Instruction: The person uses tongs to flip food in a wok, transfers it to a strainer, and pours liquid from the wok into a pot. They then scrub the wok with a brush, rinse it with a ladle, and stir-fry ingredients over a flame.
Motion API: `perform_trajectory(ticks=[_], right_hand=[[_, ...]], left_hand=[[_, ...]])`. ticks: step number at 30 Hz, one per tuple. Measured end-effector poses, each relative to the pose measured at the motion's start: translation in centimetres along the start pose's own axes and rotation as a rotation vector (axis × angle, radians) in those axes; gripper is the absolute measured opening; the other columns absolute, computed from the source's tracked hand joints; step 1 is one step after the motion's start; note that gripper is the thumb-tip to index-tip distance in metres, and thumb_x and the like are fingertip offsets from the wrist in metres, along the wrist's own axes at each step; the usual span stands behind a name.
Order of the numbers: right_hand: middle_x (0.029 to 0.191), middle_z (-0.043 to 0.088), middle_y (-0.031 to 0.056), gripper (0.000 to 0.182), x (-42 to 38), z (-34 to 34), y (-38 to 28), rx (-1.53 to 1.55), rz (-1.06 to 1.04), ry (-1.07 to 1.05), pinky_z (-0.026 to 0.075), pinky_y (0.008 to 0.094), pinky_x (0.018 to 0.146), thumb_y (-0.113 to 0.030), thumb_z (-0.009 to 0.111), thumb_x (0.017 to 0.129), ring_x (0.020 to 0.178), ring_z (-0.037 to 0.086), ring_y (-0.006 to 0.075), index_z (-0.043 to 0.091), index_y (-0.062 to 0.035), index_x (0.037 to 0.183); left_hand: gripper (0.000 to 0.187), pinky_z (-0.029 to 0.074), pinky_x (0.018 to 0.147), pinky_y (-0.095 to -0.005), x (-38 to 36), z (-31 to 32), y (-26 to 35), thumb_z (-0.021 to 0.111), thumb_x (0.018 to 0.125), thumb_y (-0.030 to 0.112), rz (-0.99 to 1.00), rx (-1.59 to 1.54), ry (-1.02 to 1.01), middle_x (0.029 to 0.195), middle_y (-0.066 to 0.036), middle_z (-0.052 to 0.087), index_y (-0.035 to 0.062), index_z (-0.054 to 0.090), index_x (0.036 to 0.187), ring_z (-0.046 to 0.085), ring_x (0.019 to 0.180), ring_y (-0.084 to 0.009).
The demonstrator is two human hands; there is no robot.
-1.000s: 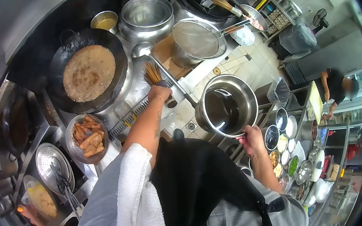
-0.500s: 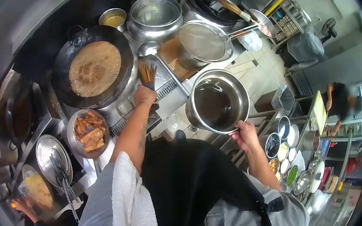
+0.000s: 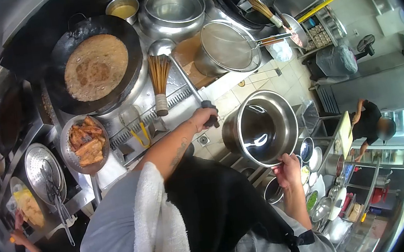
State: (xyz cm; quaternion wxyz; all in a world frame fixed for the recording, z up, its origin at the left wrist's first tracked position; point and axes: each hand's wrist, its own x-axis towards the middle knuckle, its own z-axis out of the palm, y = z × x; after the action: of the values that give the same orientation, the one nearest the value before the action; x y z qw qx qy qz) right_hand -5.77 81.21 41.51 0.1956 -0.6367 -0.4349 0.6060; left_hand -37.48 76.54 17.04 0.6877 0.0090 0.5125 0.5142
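Observation:
My left hand [image 3: 204, 118] is closed round the dark handle of a ladle [image 3: 184, 72]; its round bowl rests on the stove top, up by the big pots. My right hand [image 3: 288, 170] grips the near rim of a deep steel pot [image 3: 232, 135], which holds dark liquid and is held tilted off the counter. Left of the ladle, a bamboo wok brush [image 3: 160, 83] lies by the stove's front edge. A wok [image 3: 130, 77] of bubbling brown liquid [image 3: 96, 66] sits at upper left. Nearer me, fried brown pieces [image 3: 87, 140] fill a perforated strainer [image 3: 66, 147].
A fine sieve [image 3: 227, 45] covers a pot beyond the ladle. Large steel pot [image 3: 172, 8] and small pot [image 3: 122, 10] stand at the back. Another person's hands [image 3: 21, 236] are at lower left; a co-worker [image 3: 370, 120] stands at right. Steel bowls of ingredients [image 3: 317, 202] line the right.
My left hand has let go of the bamboo brush, now lying on the stove, and moved right to grasp the ladle handle. The pot in my right hand has shifted right and down.

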Motion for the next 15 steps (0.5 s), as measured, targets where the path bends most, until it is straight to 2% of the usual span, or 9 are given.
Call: perform_trajectory(ticks=[2, 6, 7, 10, 13, 15], right_hand=[[0.073, 0.069, 0.0169, 0.022, -0.4, 0.0, 0.1, 0.007, 0.006, -0.021, 0.051, 0.0246, 0.039, -0.004, 0.047, 0.095, 0.045, 0.061, 0.0179, 0.058, 0.0098, 0.108], [0.076, 0.07, 0.0159, 0.025, -0.2, -0.1, 0.6, 0.047, -0.045, -0.03, 0.05, 0.0236, 0.039, -0.001, 0.05, 0.092, 0.049, 0.064, 0.0177, 0.059, 0.0119, 0.111], [0.079, 0.07, 0.0164, 0.025, 0.1, 0.2, 0.7, 0.034, -0.038, -0.049, 0.05, 0.0238, 0.039, -0.001, 0.05, 0.092, 0.05, 0.064, 0.0181, 0.058, 0.0123, 0.111], [0.084, 0.07, 0.0172, 0.025, 1.1, 1.5, 1.2, 0.036, -0.028, -0.103, 0.051, 0.024, 0.04, -0.001, 0.051, 0.092, 0.052, 0.065, 0.019, 0.057, 0.0128, 0.113], [0.089, 0.069, 0.018, 0.027, 2.2, 3.7, 2.0, 0.066, -0.018, -0.162, 0.052, 0.0238, 0.042, -0.002, 0.051, 0.093, 0.055, 0.066, 0.0197, 0.056, 0.0128, 0.115], [0.092, 0.069, 0.0183, 0.029, 2.7, 5.8, 1.9, 0.072, 0.025, -0.229, 0.054, 0.0234, 0.043, -0.002, 0.051, 0.094, 0.058, 0.067, 0.0198, 0.055, 0.0124, 0.119]], left_hand=[[0.014, 0.039, 0.044, -0.0288, 0.4, 1.1, 0.9, 0.077, 0.083, 0.02, 0.064, -0.104, -0.109, 0.074, -0.002, 0.062, 0.0101, 0.068, 0.088, 0.058, 0.055, -0.0138], [0.014, 0.044, 0.05, -0.0292, -0.9, 0.8, 1.8, 0.075, 0.086, 0.018, 0.209, -0.05, -0.005, 0.078, -0.003, 0.066, 0.0065, 0.071, 0.094, 0.062, 0.061, -0.0139], [0.023, 0.05, 0.054, -0.0296, -3.3, 0.0, 2.1, 0.077, 0.086, 0.016, 0.315, -0.091, -0.043, 0.087, -0.005, 0.069, 0.0041, 0.07, 0.104, 0.069, 0.07, -0.0164], [0.037, 0.056, 0.057, -0.0329, -12.2, -3.8, 1.7, 0.078, 0.085, 0.012, 0.317, -0.232, 0.039, 0.107, -0.009, 0.07, 0.0047, 0.065, 0.119, 0.075, 0.083, -0.0243], [0.046, 0.05, 0.052, -0.0305, -19.3, -9.2, -0.9, 0.069, 0.091, 0.022, 0.381, -0.419, 0.096, 0.083, -0.01, 0.071, 0.0059, 0.062, 0.133, 0.065, 0.065, -0.0191], [0.046, 0.046, 0.052, -0.0288, -24.0, -11.4, -1.7, 0.064, 0.092, 0.028, 0.467, -0.45, 0.233, 0.085, -0.01, 0.071, 0.0078, 0.062, 0.134, 0.06, 0.062, -0.0177]])
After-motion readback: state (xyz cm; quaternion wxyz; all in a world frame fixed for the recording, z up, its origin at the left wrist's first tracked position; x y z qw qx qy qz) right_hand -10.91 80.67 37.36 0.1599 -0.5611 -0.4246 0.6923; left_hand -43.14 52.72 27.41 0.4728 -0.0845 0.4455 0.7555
